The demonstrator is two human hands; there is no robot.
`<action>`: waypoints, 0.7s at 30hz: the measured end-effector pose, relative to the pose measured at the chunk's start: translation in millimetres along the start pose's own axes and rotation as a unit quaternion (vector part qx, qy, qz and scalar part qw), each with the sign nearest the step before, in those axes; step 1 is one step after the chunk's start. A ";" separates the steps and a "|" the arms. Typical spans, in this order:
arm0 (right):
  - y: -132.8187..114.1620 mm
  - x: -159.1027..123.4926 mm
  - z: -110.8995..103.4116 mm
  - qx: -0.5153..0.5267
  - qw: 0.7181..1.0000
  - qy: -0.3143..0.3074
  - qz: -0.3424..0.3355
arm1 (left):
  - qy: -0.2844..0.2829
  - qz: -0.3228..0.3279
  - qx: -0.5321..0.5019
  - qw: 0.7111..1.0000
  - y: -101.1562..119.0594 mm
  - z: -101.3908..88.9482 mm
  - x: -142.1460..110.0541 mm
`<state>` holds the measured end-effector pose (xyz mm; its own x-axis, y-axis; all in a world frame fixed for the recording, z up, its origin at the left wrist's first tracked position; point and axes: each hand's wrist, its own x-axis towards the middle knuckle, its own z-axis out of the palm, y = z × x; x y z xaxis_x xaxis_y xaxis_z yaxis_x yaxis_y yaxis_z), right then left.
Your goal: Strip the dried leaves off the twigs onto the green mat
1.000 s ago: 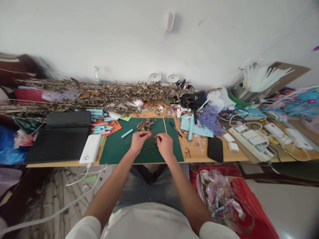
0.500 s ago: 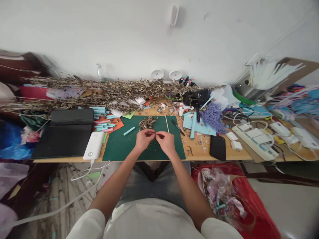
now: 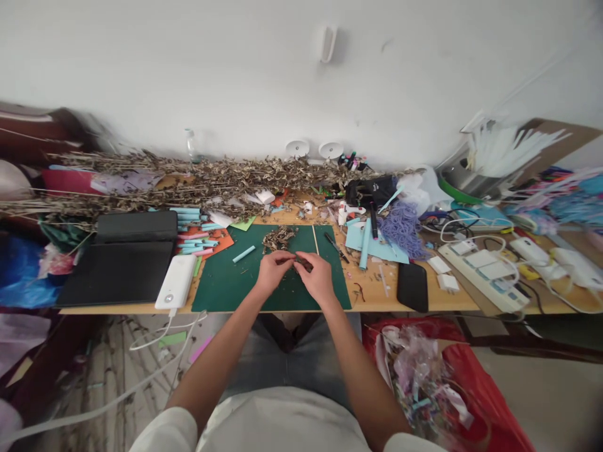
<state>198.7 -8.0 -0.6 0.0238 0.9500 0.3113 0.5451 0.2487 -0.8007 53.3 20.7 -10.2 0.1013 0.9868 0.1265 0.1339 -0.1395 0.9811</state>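
Left hand (image 3: 274, 274) and right hand (image 3: 317, 277) are curling, grip indiscernible; nearby dry brown leaf clump (image 3: 279, 239) is appearing light, brittle, warranting gentle side pinching.

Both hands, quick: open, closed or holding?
Left hand: pinched closed over green cutting mat; contents unclear.
Right hand: pinched closed beside left fingertips; contents unclear.

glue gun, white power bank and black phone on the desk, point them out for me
glue gun (image 3: 351, 210): head view, its white body
white power bank (image 3: 175, 281): head view, middle of its face
black phone (image 3: 412, 287): head view, middle of its upper side
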 end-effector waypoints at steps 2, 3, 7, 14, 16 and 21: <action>-0.6 0.5 1.7 0.043 0.999 0.004 0.020 | -0.006 -0.016 -0.033 0.999 -3.1 1.9 0.3; -0.6 0.9 2.8 0.055 0.998 0.012 0.031 | -0.005 -0.029 -0.049 0.998 -4.6 3.1 0.4; 1.6 1.9 6.4 0.064 0.995 0.030 0.064 | 0.019 -0.071 -0.103 0.992 -6.7 5.8 0.9; 2.6 1.0 9.4 -0.013 0.999 0.033 0.027 | 0.006 -0.057 -0.018 0.998 -0.2 7.0 -0.4; 2.9 0.3 9.7 -0.066 0.997 0.037 0.007 | 0.019 -0.021 0.053 0.998 0.2 7.5 -1.6; 8.6 -1.9 7.0 -0.121 0.992 0.033 -0.026 | -0.005 0.085 0.239 0.967 -2.9 3.8 -5.6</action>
<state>197.5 -6.3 -11.6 0.0416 0.9204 0.3886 0.7316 0.2369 -0.6393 56.0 15.3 -14.3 0.1723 0.9455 0.2764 0.5553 -0.3250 0.7655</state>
